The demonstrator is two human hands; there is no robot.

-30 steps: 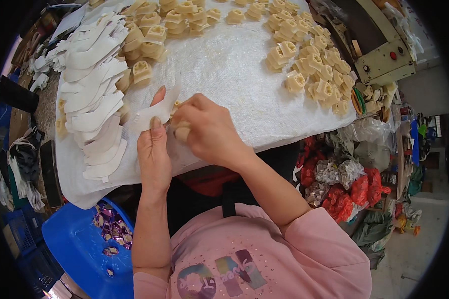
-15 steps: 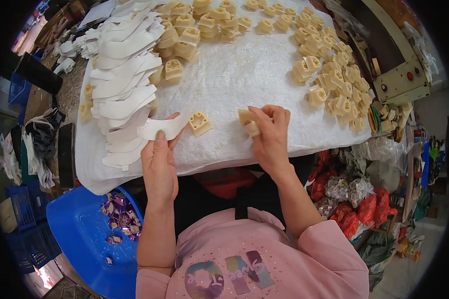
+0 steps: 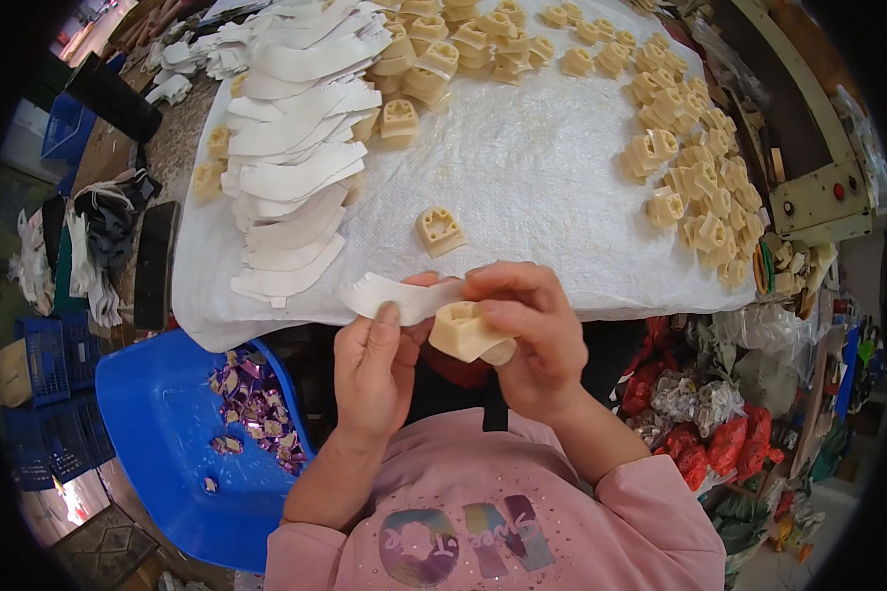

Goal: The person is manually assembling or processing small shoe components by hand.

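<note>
Logging two busy hands just off the near edge of the white woven-plastic sheet (image 3: 532,187). We see the left hand (image 3: 375,374) pinching a thin, curved white strip, paper-like (image 3: 404,301), thumb on top, fingers behind. The right hand (image 3: 544,340) has its fingers closed round a cream, squarish moulded block with a hollow top (image 3: 463,333), tilted, just below the strip's right end. We can't tell whether strip and block touch, nor whether the pale rounded bit under the block belongs to it.

Handling, our judgement: strip looks very light, bendy, easy to crease or tear. We'd take it flat between thumb and fingertips near the middle, ends free, no hard squeeze. Block looks light too, fairly stiff, maybe rubbery or plastic; smooth faces could slip a little. We'd grip it by the outer side walls and keep fingertips out of the hollow; thin rim might chip or dent.

Around them: we mark one loose cream block with round holes (image 3: 441,232) lying alone on the sheet beyond the hands, a fanned stack of white strips (image 3: 301,182) to the left, and a crowded group of cream blocks (image 3: 705,182) to the right.
</note>
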